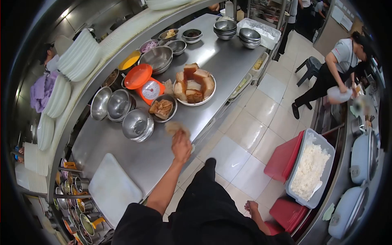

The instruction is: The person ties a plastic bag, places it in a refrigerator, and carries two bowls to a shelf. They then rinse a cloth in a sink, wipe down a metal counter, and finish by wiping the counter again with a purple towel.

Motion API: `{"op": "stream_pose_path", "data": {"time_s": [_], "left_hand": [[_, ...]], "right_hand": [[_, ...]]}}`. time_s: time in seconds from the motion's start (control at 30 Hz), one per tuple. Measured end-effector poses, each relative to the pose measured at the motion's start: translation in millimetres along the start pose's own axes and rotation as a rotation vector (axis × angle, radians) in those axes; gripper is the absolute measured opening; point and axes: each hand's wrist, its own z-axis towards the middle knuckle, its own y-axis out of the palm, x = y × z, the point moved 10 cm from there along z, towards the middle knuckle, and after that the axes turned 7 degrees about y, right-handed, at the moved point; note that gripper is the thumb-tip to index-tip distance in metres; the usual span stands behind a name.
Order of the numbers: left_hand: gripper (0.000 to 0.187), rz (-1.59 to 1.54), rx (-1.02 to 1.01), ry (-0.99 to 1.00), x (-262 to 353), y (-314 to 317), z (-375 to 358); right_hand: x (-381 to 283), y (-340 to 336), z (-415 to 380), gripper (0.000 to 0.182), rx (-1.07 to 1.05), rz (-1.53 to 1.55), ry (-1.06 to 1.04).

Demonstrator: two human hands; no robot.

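My left hand (181,147) is closed on a tan, blurred item (177,129), perhaps a cloth, above the steel table's front edge. Just beyond it a steel bowl (173,114) holds browned meat pieces (161,108). A white-rimmed bowl (205,101) with large browned meat blocks (191,69) stands farther back. Beside them is an orange scale (150,90) with an orange pan (138,76). My right hand (251,206) hangs low over the floor by the red bins, its fingers curled; whether it holds anything cannot be made out.
A white cutting board (113,190) lies at the table's near end. Stacked steel bowls (138,124) line the table. On the right are a tub of rice (309,171), red bins (284,157), a black stool (309,69) and a co-worker (341,61) at the counter.
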Motion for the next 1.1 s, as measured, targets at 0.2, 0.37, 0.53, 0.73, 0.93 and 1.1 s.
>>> {"op": "stream_pose_path", "data": {"time_s": [0.2, 0.37, 0.53, 0.73, 0.93, 1.1], "left_hand": [[0.028, -0.098, -0.031, 0.109, 60, 100, 90], [0.031, -0.114, -0.008, 0.09, 97, 181, 164], [0.037, -0.015, 0.032, -0.235, 81, 239, 272], [0.046, 0.204, 0.157, -0.265, 29, 305, 406], [0.042, -0.032, 0.084, -0.064, 17, 385, 513], [0.02, -0.312, -0.227, -0.032, 58, 431, 492]], "right_hand": [[-99, 19, -12, 0.015, 0.028, 0.092, -0.168], [-100, 24, -6, 0.013, 0.051, 0.099, -0.06], [-123, 26, -29, 0.015, 0.072, 0.152, 0.119], [-153, 10, -38, 0.019, 0.185, 0.344, 0.139], [-137, 4, -43, 0.018, 0.208, 0.374, 0.157], [-128, 4, -56, 0.017, 0.17, 0.291, 0.228]]}}
